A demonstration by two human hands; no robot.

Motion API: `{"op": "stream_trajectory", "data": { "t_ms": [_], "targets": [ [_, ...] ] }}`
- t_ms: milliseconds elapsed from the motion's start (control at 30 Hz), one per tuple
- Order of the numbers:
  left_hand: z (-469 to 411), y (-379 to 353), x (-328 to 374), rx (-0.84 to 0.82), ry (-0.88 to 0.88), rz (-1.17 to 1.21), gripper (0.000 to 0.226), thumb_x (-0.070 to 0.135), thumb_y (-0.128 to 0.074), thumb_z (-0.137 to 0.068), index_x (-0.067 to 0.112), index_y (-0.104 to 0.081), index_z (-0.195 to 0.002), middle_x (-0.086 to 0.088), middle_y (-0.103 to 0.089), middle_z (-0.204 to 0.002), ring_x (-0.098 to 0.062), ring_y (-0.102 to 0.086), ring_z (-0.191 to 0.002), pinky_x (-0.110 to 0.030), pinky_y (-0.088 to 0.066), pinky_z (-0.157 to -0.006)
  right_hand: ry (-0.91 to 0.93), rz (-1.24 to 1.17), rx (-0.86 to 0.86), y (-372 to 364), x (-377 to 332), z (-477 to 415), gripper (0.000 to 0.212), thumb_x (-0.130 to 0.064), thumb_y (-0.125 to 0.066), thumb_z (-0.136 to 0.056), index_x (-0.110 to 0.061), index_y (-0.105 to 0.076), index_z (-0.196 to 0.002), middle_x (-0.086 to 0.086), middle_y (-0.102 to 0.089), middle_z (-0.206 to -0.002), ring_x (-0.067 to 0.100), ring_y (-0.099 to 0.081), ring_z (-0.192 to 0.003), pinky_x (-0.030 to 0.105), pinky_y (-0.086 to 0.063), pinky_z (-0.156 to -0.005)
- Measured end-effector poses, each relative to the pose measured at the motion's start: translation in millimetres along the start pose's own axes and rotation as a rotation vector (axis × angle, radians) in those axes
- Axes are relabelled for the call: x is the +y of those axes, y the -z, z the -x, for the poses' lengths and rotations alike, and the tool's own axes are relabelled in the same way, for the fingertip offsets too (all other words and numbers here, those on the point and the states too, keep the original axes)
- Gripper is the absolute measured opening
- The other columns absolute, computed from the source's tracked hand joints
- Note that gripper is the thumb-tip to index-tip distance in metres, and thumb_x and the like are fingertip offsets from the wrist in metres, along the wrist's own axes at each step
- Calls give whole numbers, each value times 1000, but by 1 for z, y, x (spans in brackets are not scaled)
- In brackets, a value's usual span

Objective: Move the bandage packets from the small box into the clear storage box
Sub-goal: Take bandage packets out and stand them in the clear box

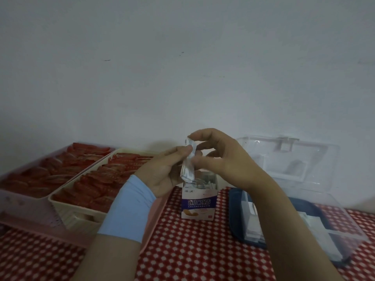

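Both your hands, left [162, 171] and right [221, 159], pinch one bandage packet [187, 169] just above the one small box [199, 203], mid-table [192, 250]. More packets crowd its open top, too many to count. At right, the one clear storage box [334, 216] stands open and seems partly filled; most work remains.

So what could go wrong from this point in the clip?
The bandage packets are only pinched by the left hand and right hand above the small box, so some might slip back. The small box stands unheld with more packets poking out; a lowered hand could tip it.
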State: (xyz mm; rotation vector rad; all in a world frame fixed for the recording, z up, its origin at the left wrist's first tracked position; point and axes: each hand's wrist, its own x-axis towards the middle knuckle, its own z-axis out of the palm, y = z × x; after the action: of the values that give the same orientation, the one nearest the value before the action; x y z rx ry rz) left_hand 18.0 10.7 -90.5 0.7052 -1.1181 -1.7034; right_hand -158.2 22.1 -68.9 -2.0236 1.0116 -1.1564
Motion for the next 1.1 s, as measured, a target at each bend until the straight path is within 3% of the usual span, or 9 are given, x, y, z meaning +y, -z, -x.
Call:
{"op": "stream_trajectory", "data": {
  "t_ms": [67,133,233,367,467,533,600,767,1100],
  "targets": [
    [-2,1,-1,27,-7,34,48,31,-69,-75,5,-67,-115,-5,-74,-95,-18,-72,-80,-34,-62,-67,-27,85,-80,-3,-2,3,58,-28,-92,-67,-32,-53,-109,-21,-61,-127,-5,-57,-116,21,-48,-92],
    [-4,0,-2,10,-6,59,40,31,-68,-80,6,-67,-111,-4,-72,-95,-17,-72,-79,-30,-59,-67,-21,183,-98,-8,-2,3,62,-30,-95,-59,-29,-48,-100,-18,-63,-116,-6,-61,-103,18,-51,-84],
    [-4,-1,-3,-41,-10,43,28,29,-63,-86,6,-67,-101,-5,-72,-97,-18,-71,-82,-28,-58,-66,18,196,-66,-13,-1,2,52,-24,-93,-64,-19,-53,-97,-11,-64,-93,-4,-63,-77,15,-52,-73],
    [-1,-1,-2,-75,-12,3,21,26,-61,-85,6,-66,-87,-5,-73,-94,-17,-72,-80,-27,-58,-62,29,183,-82,-11,1,3,45,-29,-89,-67,-17,-56,-95,-9,-64,-93,0,-60,-79,15,-49,-70],
    [-2,3,1,48,-29,-44,48,25,-69,-80,-7,-63,-115,-16,-71,-110,-22,-71,-91,-34,-62,-72,-51,115,-26,-4,3,2,23,-35,-79,-80,-30,-63,-94,-22,-63,-111,-2,-62,-87,12,-46,-70],
    [-3,10,4,177,-68,-140,38,18,-73,-80,-6,-63,-108,-19,-70,-101,-23,-74,-86,-34,-62,-69,-100,219,84,3,9,0,2,-33,-68,-92,-35,-67,-93,-37,-62,-98,-3,-61,-74,17,-44,-67],
    [-4,17,5,283,-120,-245,16,11,-73,-85,0,-62,-91,-18,-71,-90,-26,-75,-83,-38,-62,-72,-159,472,111,8,18,-2,13,-31,-62,-96,-40,-70,-90,-39,-61,-78,-6,-55,-64,21,-46,-67],
    [-6,19,1,322,-141,-300,15,8,-73,-87,4,-60,-84,-16,-72,-81,-29,-75,-86,-44,-62,-80,-207,846,-82,-9,22,-9,22,-26,-61,-96,-40,-75,-106,-16,-72,-109,7,-64,-95,25,-52,-81],
    [-10,19,-3,338,-198,-310,18,8,-76,-85,2,-60,-84,-19,-71,-83,-32,-75,-88,-45,-61,-79,-231,975,-174,-24,23,-16,20,-28,-63,-95,-40,-75,-106,-11,-71,-102,11,-64,-87,27,-54,-75]
  ]
}}
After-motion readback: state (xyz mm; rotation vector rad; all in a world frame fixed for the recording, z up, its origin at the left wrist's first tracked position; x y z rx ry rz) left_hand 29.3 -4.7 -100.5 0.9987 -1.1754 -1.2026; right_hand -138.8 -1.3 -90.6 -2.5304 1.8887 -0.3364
